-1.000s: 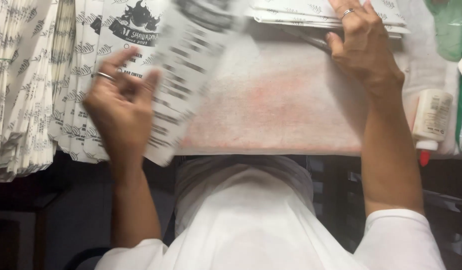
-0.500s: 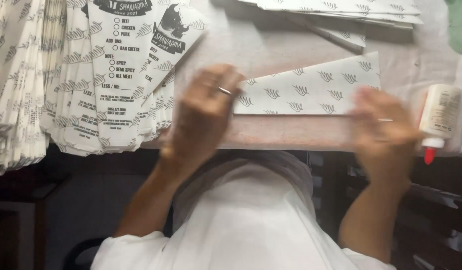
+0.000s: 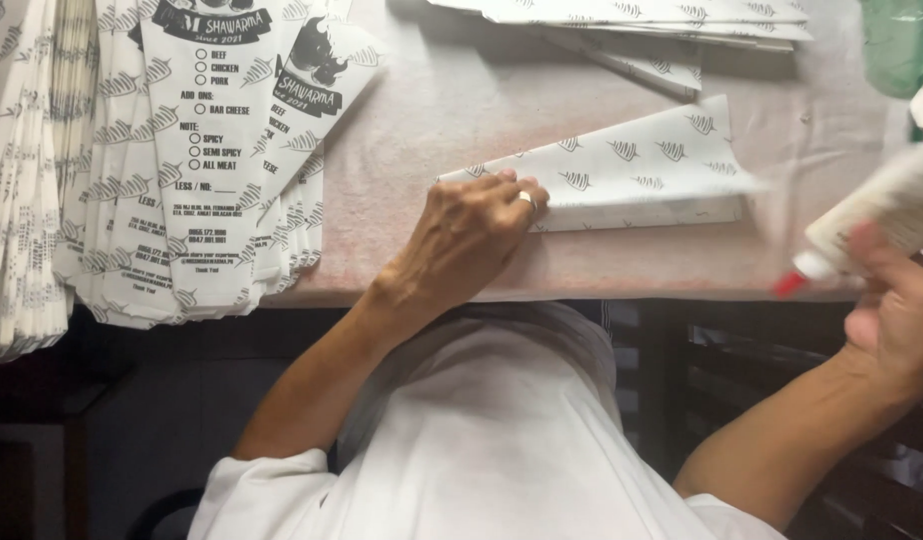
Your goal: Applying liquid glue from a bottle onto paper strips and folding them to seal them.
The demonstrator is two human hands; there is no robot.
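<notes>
A folded white paper wrapper point(image 3: 632, 170) with a dark leaf pattern lies on the table, its narrow point toward the left. My left hand point(image 3: 462, 240), a ring on one finger, presses flat on that narrow end. My right hand point(image 3: 897, 310) is at the right edge of the view, blurred, and grips a white glue bottle point(image 3: 872, 220) with a red tip that points down and left, off the table's front edge.
Fanned stacks of printed white wrappers point(image 3: 182, 170) cover the left of the pinkish table point(image 3: 462, 110). More flat sheets point(image 3: 632, 15) lie along the far edge. A green translucent object point(image 3: 897, 45) stands at the top right. The table's front edge runs just below my left hand.
My right hand has left the folded wrapper and picked up the glue bottle from the right side. My left hand has stayed on the wrapper's narrow end.
</notes>
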